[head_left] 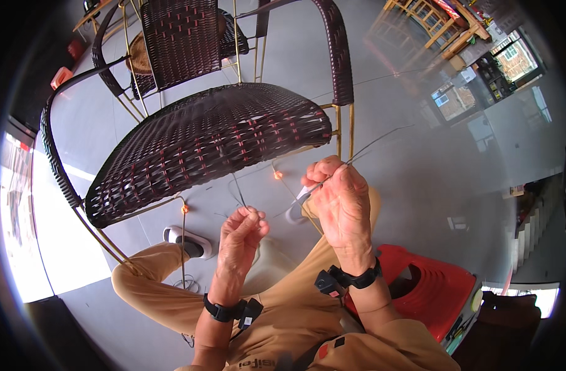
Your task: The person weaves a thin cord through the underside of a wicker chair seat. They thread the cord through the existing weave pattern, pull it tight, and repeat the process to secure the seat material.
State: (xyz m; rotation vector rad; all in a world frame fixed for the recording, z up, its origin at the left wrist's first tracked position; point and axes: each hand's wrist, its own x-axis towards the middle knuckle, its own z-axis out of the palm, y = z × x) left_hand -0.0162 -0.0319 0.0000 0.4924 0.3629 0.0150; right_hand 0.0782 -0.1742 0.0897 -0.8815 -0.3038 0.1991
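Note:
A dark brown woven chair (202,133) on a gold-coloured metal frame stands in front of my knees. Its seat front carries reddish strands crossing the weave. My left hand (236,238) pinches a thin dark strand (239,190) that runs up toward the underside of the seat front. To the right, my right hand (340,207) is raised, palm turned toward me. Its thumb and fingers pinch another thin dark strand (382,138), with one end reaching up right and another stretch slanting down left. Whether both strands are one piece I cannot tell.
Orange ties (185,209) mark the chair's lower frame. Loose strand lies coiled (187,284) by my left leg. A red plastic stool (447,290) stands close at my right. Behind the chair is another woven chair (233,40); wooden furniture (428,21) stands far right.

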